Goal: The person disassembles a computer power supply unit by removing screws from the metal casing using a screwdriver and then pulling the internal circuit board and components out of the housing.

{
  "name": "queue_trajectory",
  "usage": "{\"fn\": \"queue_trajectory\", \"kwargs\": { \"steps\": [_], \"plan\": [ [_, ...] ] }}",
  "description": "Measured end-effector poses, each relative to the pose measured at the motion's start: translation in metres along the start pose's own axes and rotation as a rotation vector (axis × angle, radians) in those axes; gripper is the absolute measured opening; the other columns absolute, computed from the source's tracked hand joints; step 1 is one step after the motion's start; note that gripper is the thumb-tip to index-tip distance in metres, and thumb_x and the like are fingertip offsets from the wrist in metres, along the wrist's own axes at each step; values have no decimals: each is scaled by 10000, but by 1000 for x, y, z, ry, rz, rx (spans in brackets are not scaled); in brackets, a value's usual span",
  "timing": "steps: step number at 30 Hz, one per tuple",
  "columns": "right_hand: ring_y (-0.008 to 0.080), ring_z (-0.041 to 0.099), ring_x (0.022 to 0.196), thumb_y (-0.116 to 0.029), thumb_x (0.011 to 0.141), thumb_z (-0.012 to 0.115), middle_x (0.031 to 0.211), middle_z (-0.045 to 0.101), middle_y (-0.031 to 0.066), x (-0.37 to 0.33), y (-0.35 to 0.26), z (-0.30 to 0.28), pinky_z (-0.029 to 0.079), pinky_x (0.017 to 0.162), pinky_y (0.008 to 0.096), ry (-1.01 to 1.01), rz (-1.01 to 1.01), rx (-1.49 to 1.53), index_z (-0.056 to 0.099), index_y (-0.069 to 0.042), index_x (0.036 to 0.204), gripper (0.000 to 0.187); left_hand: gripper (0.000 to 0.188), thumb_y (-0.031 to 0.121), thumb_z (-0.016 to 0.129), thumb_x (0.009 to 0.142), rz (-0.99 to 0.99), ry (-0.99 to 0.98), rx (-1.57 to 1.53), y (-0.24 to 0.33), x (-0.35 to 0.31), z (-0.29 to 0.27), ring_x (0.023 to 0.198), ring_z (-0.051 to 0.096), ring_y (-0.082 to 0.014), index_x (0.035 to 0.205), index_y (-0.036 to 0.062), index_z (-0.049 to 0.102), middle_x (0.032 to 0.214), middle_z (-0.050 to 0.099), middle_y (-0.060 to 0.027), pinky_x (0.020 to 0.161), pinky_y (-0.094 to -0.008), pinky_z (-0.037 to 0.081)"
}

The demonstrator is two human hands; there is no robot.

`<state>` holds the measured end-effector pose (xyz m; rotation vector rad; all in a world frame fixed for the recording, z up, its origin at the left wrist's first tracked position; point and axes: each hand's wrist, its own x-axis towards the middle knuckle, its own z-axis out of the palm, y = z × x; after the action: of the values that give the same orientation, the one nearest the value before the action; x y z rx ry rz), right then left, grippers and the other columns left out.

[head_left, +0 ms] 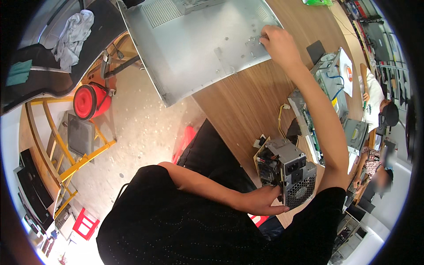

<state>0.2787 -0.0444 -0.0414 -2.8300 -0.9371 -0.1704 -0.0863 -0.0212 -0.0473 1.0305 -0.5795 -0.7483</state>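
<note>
A computer power supply point(293, 170) stands near the desk's front edge with its inner parts exposed on one side. My left hand point(264, 201) is closed on its lower corner, the thumb along the vented grey casing. Far off at arm's length, my right hand point(279, 44) reaches over the rim of a large silver metal panel point(185, 53). Its fingers are pinched together close to several loose screws point(252, 43) on the panel. Whatever lies between those fingertips is too small to make out.
Under these lies a wooden desk point(234, 106). Past my right forearm are opened computer parts point(329, 79) with a blue cable. Two other people sit farther right. Left of the desk, a red bucket point(92, 101) and a yellow-framed stand point(84, 163) occupy the floor.
</note>
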Motion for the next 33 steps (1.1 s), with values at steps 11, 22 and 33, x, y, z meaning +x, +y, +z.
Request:
{"fn": "queue_trajectory", "kwargs": {
  "steps": [11,22,33],
  "plan": [
    [347,631,758,-90,859,636,845,660,153,-4,-4,-12,501,703,429,-29,-34,84,626,-20,869,71,639,369,687,884,-56,14,65,3,2,2,1079,584,-447,1281,-70,446,1177,566,-318,967,-431,462],
    [175,650,710,-51,844,679,814,684,63,-196,-49,-200,484,620,283,195,334,660,672,-7,932,99,678,41,668,890,9,70,-358,41,25,-10,1292,449,-218,1428,-15,260,1392,455,-131,1105,-391,355],
    [196,674,754,34,761,746,863,700,117,-372,-97,-198,519,638,291,206,505,887,702,12,929,175,552,58,613,938,81,253,-344,46,26,-2,1273,458,-204,1383,-21,295,1347,458,-132,1080,-385,362]
  ]
}}
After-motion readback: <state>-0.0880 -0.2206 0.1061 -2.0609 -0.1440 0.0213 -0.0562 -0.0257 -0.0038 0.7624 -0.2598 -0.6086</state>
